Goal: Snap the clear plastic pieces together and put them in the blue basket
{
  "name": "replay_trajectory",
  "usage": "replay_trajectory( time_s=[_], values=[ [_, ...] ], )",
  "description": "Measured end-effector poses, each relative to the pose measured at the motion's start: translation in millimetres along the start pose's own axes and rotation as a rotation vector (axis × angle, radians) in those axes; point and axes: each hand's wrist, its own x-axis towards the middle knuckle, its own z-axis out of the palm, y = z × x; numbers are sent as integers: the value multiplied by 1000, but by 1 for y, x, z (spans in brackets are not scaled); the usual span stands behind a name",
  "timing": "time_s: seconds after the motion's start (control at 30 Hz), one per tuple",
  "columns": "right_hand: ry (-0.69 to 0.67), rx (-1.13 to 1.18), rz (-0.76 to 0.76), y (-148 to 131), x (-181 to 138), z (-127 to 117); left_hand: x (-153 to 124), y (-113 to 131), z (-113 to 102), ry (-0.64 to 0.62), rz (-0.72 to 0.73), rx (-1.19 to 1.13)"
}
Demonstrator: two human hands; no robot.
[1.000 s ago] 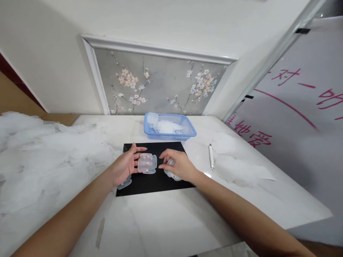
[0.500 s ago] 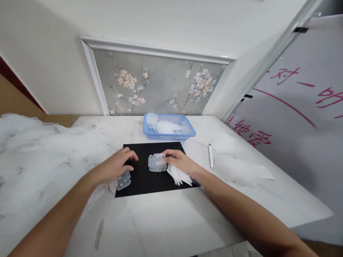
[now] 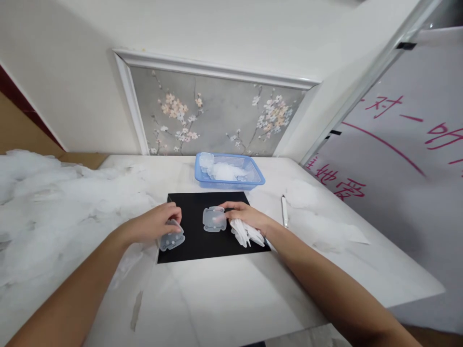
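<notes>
My left hand (image 3: pixel 157 224) pinches the upper edge of a flat translucent plastic piece (image 3: pixel 172 239) with rounded tabs and small dots, over the left part of a black mat (image 3: pixel 195 248). My right hand (image 3: pixel 251 217) has thumb and finger on the edge of a similar translucent piece (image 3: pixel 214 220), level above the mat's middle. A fanned bunch of white, thin-edged pieces (image 3: pixel 245 233) is tucked under the right palm; the curled fingers there are partly hidden.
Behind the mat stands a blue basket (image 3: pixel 229 185) with more translucent pieces inside. A large heap of them (image 3: pixel 72 212) covers the table's left. At right lie a white cutter-like tool (image 3: pixel 284 211) and more translucent pieces (image 3: pixel 318 226). A wall rises behind.
My left hand's fingers have closed onto the left plastic piece, which has moved slightly right and up. My right hand has shifted a little right, still holding its pieces.
</notes>
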Motion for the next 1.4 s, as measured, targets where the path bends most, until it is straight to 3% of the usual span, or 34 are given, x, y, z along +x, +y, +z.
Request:
replay_trajectory(
  time_s=[0.23,0.37,0.5,1.17,1.4],
  values=[
    [4,11,-2,3,4,-2,8,4,11,69,-25,-402],
    [-6,35,-11,5,6,-3,16,5,22,123,-127,-654],
    [6,50,-9,3,4,-2,19,7,24,152,-201,-761],
    [48,45,-6,1,3,1,19,12,24,135,-220,-825],
    [64,15,-131,8,3,2,18,17,26,136,-233,-952]
  ],
)
